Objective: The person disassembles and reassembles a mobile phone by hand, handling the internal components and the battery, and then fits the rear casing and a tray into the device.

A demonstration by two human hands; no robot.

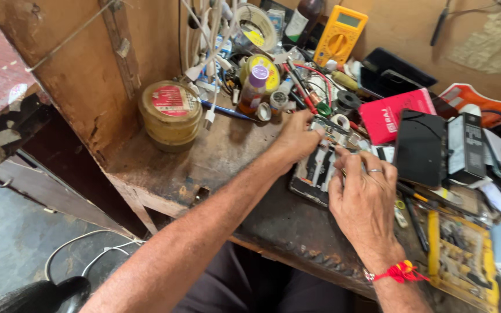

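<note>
An opened phone [319, 165] with its back off lies on the worn wooden bench [215, 162], its circuit boards showing. My left hand [294, 141] grips the phone's upper left edge, thumb over the top end. My right hand [363, 197], with a ring on one finger and a red thread at the wrist, rests on the phone's right side, fingertips pressing on the inner parts. Whether those fingers pinch a small tool or part cannot be made out.
A round yellow tin [170, 115] stands at the bench's left. At the back are white cables, a small purple-capped bottle [254, 90] and a yellow multimeter [339, 36]. A red box [394, 116], black phones [420, 148] and a yellow tool tray [462, 255] crowd the right.
</note>
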